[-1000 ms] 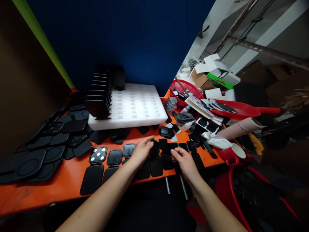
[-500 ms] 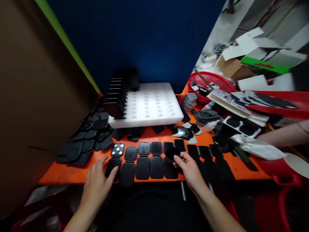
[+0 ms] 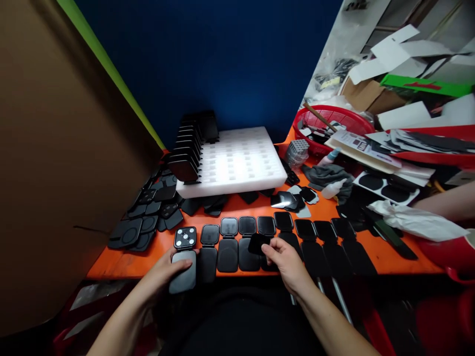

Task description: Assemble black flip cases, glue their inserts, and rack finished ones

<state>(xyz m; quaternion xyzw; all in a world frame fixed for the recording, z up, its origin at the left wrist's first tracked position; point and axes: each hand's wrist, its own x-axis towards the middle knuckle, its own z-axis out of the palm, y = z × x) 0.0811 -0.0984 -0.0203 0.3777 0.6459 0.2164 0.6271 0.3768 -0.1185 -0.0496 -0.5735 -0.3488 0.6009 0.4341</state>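
Observation:
My left hand (image 3: 166, 272) grips a hinged black two-panel pad (image 3: 183, 272) at the left end of a row, thumb on top and fingers beneath. Its upper panel (image 3: 185, 238) shows several white round dots. Between thumb and fingers, my right hand (image 3: 279, 254) pinches a thin black square plate (image 3: 259, 244), held above the row. Several like folding pads, among them one with a glossy upper panel (image 3: 229, 226), lie opened out side by side along the front of the orange table (image 3: 107, 262).
Behind the row lies a white foam tray (image 3: 245, 158) with dark panels (image 3: 185, 158) standing in its left slots. Loose black pads (image 3: 128, 232) pile up at left. A red basket (image 3: 334, 118), a grey cloth (image 3: 326, 175) and another person's arm (image 3: 449, 202) are at right.
My left hand has closed on the leftmost pad and tilted its lower panel up from the table. My right hand keeps the plate over the row. The view has shifted slightly.

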